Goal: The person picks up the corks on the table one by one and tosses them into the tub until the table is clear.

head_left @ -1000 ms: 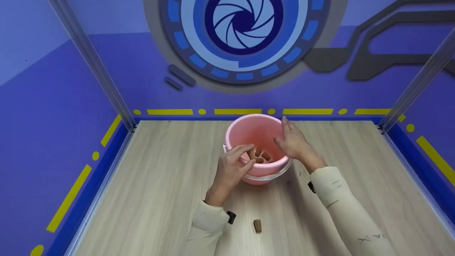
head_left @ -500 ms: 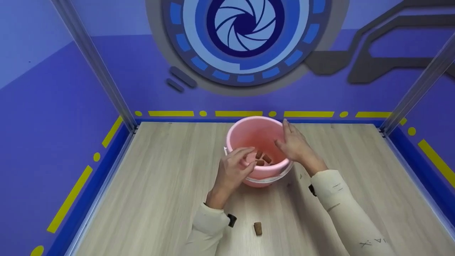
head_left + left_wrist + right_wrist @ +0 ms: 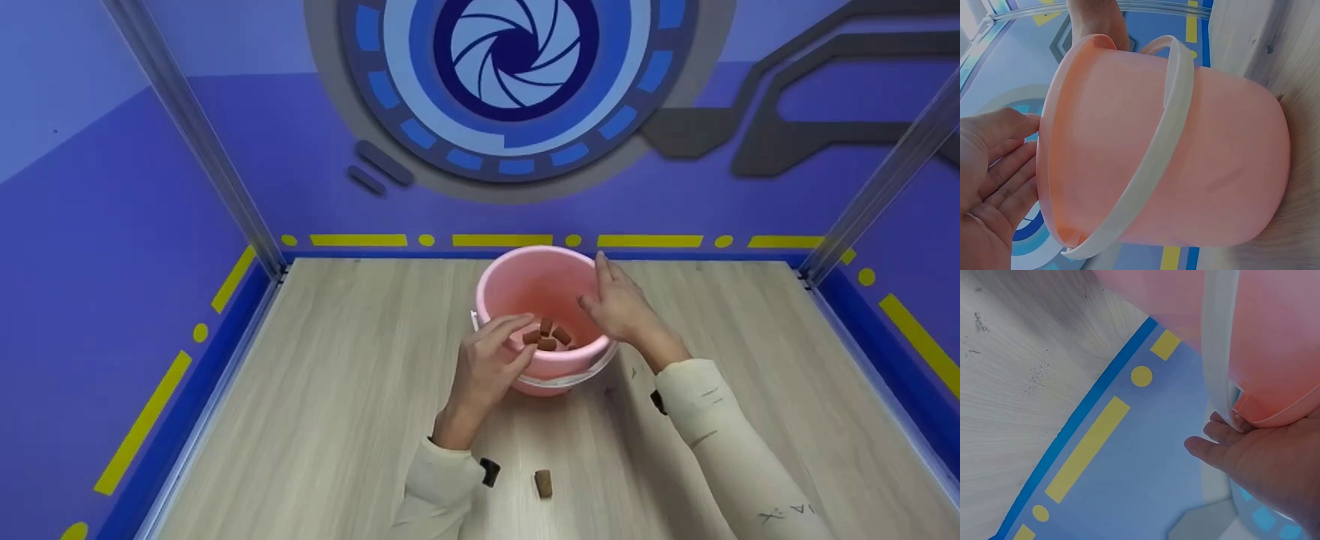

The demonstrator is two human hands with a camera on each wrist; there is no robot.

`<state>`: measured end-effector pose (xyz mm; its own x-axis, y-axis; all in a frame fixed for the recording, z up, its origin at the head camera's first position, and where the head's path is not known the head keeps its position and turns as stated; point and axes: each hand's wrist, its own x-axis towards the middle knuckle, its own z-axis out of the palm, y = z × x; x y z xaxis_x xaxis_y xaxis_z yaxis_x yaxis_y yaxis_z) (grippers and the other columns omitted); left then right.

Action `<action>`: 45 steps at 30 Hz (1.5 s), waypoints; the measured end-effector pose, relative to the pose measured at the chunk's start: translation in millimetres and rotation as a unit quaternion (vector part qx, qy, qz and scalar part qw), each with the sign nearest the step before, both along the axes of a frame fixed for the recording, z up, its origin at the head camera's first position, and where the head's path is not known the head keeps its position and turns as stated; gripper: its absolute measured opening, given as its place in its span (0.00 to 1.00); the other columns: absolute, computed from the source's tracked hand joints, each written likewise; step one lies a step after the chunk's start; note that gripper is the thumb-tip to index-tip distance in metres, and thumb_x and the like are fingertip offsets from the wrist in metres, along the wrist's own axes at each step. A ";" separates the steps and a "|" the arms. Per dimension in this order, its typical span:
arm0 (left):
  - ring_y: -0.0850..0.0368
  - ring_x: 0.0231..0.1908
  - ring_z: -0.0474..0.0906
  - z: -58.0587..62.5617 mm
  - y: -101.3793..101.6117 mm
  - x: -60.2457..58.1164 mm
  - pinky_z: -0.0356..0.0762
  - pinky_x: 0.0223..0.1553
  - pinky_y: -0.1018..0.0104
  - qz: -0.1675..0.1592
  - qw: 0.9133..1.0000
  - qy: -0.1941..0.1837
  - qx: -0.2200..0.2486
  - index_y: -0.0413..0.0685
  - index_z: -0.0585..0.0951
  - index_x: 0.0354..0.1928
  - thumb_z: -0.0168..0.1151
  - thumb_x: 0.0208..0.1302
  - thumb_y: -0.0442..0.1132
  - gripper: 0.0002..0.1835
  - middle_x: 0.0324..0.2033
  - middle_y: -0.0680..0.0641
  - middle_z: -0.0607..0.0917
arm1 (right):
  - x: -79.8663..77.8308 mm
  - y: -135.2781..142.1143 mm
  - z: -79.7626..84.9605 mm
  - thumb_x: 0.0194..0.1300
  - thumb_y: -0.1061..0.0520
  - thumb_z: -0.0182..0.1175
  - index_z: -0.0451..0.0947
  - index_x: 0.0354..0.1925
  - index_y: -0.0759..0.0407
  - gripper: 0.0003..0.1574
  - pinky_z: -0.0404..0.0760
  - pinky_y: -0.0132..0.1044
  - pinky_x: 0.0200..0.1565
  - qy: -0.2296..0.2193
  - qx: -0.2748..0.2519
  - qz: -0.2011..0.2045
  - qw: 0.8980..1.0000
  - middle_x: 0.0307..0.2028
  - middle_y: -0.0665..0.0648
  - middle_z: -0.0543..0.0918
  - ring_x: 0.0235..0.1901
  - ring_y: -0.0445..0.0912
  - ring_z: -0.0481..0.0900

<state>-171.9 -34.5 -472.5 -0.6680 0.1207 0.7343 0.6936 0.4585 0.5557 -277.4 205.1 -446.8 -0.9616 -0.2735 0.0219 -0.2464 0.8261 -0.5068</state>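
Note:
A pink bucket (image 3: 536, 281) stands near the back of the table, its white handle (image 3: 1154, 160) hanging down over the near side. Several brown corks (image 3: 562, 335) lie on the bottom inside it. At the front left of the rim is my left hand (image 3: 482, 367), thumb and fingers apart, holding nothing. My right hand (image 3: 626, 309) holds the right side of the rim, thumb inside and fingers along the outside; in the right wrist view its fingers (image 3: 1207, 453) show beside the handle's end. One more cork (image 3: 543, 484) is on the table in front of the bucket.
The wood-grain table (image 3: 360, 375) is closed in by blue printed panels (image 3: 390, 165) at the back and both sides. Metal posts (image 3: 199, 142) stand at the back corners. The back panel rises close behind the bucket.
A cork held between my left thumb and fingers has been let go and dropped into the bucket among the others. The right hand stays at the rim.

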 end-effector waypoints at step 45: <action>0.54 0.50 0.88 -38.4 -14.5 58.8 0.84 0.53 0.64 0.003 0.998 -0.038 0.040 0.40 0.89 0.53 0.82 0.55 0.28 0.22 0.49 0.50 0.91 | 0.2 0.2 -0.7 0.80 0.49 0.54 0.33 0.83 0.72 0.55 0.49 0.65 0.77 -0.004 0.002 -0.008 1.000 0.80 0.78 0.46 0.79 0.72 0.47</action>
<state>-113.1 -49.0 -510.9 -0.7232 0.0593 0.6881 0.6447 0.4150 0.6420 -277.2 205.3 -447.5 -0.9662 -0.2574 0.0136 -0.2286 0.8316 -0.5062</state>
